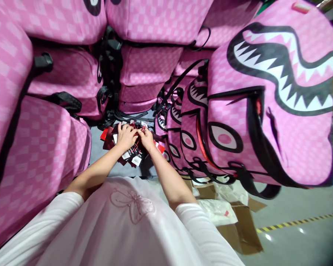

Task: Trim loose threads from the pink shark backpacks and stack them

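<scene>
My left hand (125, 137) rests on a heap of red and dark hang tags (133, 157) with red strings, fingers curled over them. My right hand (147, 138) is beside it, fingers pinched on a red string or tag at the top of the heap. Both hands touch each other over the pile. The tags lie on a grey surface (98, 147) between stacks of pink backpacks. What exactly each hand grips is too small to make out.
Pink checkered backpacks (41, 155) are piled at left and behind. A row of pink shark-mouth backpacks (266, 111) stands at right, with black straps (111, 74) hanging. Flattened cardboard (241, 225) and plastic wrap lie on the floor, near a yellow-black floor stripe (294, 222).
</scene>
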Motion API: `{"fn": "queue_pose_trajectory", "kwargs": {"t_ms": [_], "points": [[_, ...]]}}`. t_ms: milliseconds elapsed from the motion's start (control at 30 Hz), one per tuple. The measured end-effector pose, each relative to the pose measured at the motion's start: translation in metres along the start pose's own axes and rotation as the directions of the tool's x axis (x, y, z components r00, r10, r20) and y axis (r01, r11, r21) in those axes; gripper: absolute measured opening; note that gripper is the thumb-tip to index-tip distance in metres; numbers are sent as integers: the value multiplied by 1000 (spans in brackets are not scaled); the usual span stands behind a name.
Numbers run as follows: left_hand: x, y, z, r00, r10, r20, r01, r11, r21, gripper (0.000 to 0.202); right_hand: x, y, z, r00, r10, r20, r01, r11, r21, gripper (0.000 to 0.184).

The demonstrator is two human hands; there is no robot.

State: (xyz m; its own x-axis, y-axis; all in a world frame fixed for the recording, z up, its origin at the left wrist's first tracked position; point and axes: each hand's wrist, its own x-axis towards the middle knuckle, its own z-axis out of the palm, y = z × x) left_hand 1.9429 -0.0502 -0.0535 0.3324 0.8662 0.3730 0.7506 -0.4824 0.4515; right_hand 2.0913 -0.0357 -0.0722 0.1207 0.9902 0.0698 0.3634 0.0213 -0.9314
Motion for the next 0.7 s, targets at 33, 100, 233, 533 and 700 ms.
{"fn": "queue_pose_trajectory", "kwargs": {"t_ms": [33, 100, 233, 533, 700], "points": [[-1, 0, -1, 1000, 12, -15, -12, 999, 32, 27, 0, 2, -1, 1000, -1, 11, 0, 1000, 15, 19], [-4, 2, -3, 999, 25, -41, -22, 997, 78, 28, -1, 5, -3, 1000, 1, 24, -2, 999, 42, 20], [-5, 5, -1, 998, 53, -36, -49, 994, 94, 31, 1, 9, -5, 1000, 16, 12, -17, 998, 65, 17], [10, 12, 1, 997, 82, 10, -82, 991, 109, 24, 3, 18, -14, 999, 47, 24, -49, 995, 87, 15], [20, 12, 4, 974, 193, 116, -207, 970, 128, 26, 4, 18, -13, 999, 48, 0, -48, 997, 60, 12]]}}
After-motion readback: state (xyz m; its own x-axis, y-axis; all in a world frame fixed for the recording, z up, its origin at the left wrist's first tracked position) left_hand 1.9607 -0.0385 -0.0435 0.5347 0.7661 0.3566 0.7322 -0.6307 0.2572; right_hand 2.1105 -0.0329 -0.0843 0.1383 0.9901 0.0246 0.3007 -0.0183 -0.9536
